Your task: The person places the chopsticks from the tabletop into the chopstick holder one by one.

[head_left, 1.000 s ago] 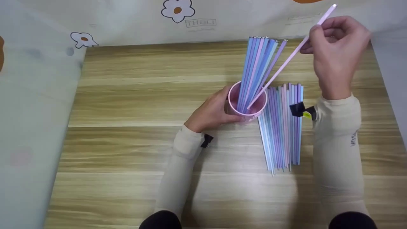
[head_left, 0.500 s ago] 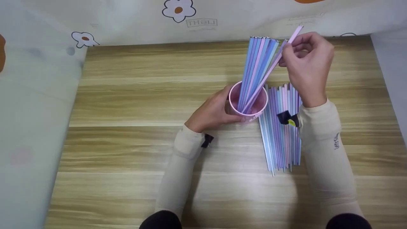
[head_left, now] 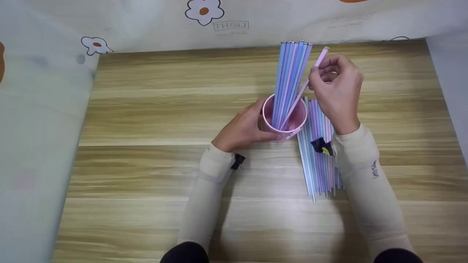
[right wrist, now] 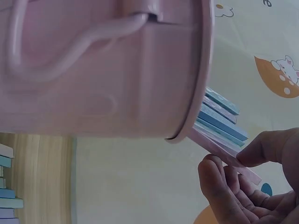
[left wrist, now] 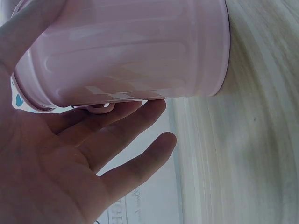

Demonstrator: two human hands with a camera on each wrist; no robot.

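My left hand (head_left: 241,128) grips a small pink bucket (head_left: 300,118) with its mouth facing up toward the head camera. The left wrist view shows the thumb and fingers on opposite sides of the bucket wall (left wrist: 131,51). Several long pastel sticks (head_left: 287,73) stand in it, leaning together. Thumb and fingers of my right hand (head_left: 340,93) pinch a pink stick (head_left: 321,56) near its upper end; its lower end reaches inside the bucket. The right wrist view catches the bucket's wire handle (right wrist: 79,44) and the pinched stick (right wrist: 251,175).
A row of pastel sticks (head_left: 308,164) lies on the wooden table (head_left: 153,164), right of the bucket and partly hidden under my right forearm. A pale flower-printed sheet (head_left: 146,22) borders the table's far side.
My right hand has come left and nearer to me, bringing the pink stick down and in toward the bundle. The bundle's tops have shifted slightly left. My left hand stays on the bucket.
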